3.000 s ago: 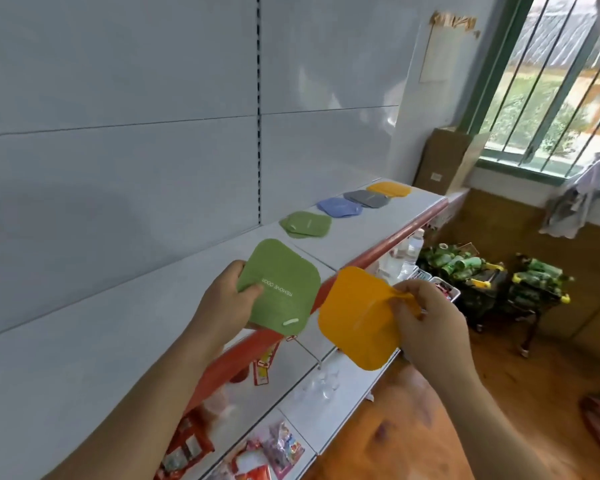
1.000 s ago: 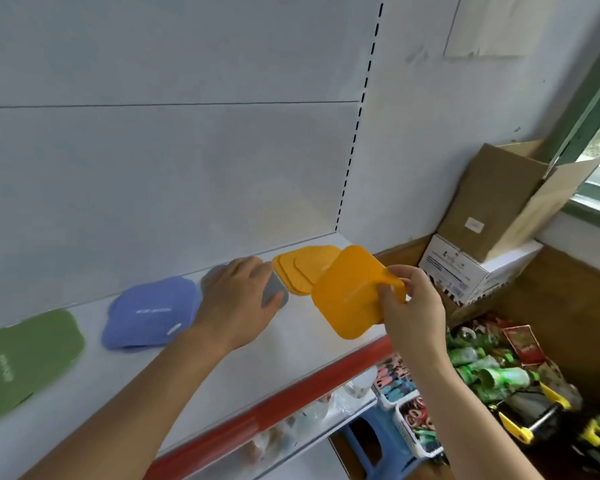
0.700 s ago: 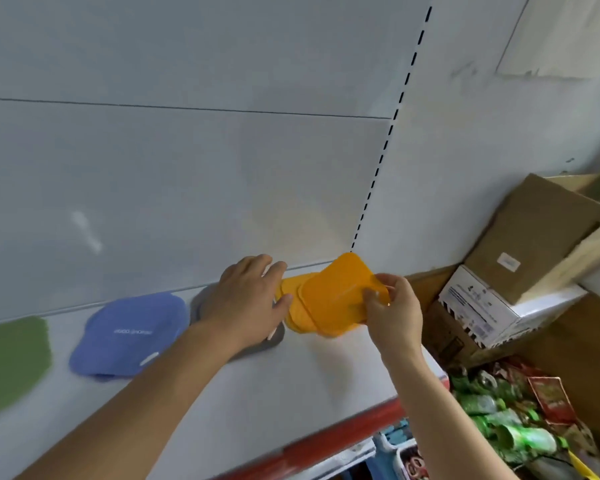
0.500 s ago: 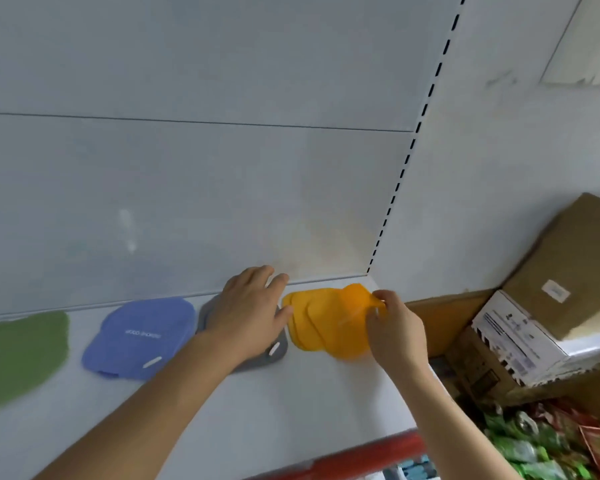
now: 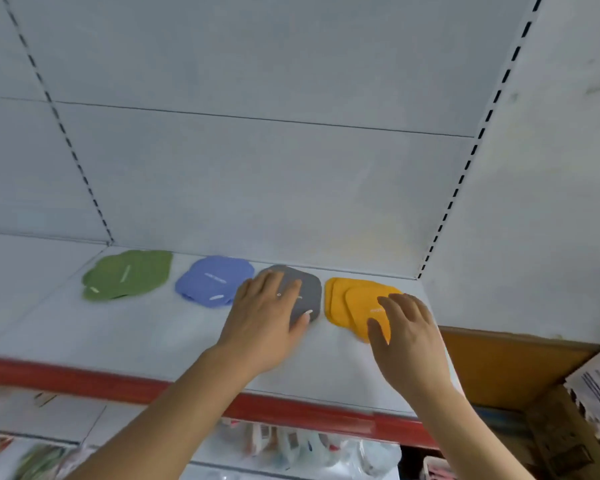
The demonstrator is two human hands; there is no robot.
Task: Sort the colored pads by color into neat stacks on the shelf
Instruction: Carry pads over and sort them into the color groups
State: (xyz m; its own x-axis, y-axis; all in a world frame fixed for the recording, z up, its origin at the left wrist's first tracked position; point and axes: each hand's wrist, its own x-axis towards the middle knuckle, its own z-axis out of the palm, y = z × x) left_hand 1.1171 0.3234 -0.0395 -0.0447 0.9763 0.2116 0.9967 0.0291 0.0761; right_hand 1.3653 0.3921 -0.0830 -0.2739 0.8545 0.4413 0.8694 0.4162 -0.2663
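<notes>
Orange pad (image 5: pixel 357 306) released onto stack (beneath flat right hand (image 5: pixel 407 332)); left hand (image 5: pixel 269 322) flat.

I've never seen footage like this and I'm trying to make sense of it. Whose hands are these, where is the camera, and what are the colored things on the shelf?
There is no machine here: a person wears a camera on the head, so you look down at their own two bare hands. On the white shelf lie four groups of soft pads in a row: green pads, blue pads, a gray pad and orange pads. The left hand rests flat on the gray pad. The right hand lies with straight fingers on the orange pads. Neither hand grips anything.
</notes>
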